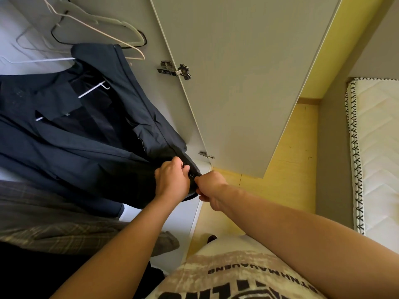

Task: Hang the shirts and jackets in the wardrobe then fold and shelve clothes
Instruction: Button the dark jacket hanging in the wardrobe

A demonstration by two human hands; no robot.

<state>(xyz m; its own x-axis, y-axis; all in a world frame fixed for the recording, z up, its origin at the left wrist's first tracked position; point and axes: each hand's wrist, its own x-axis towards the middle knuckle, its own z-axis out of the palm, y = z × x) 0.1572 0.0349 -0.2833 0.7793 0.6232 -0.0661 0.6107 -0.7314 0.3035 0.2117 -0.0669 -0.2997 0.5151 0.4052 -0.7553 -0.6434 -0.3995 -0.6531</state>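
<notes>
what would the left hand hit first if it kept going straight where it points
The dark jacket: the left hand grips its hem, so it would push deeper into that fabric. Behind, probably the wardrobe side wall by the lower hinge, though depth is unclear.

The only words that can be read are on the person's shirt, down at 6 o'clock. A row of small black letters sits there upside down and seems to say "NHMAUENG", with an arm hiding one end. Under it are big black letters, cut off by the edge and not readable, and up at 9 o'clock a tiny tag on the dark jacket is too small to read.
</notes>
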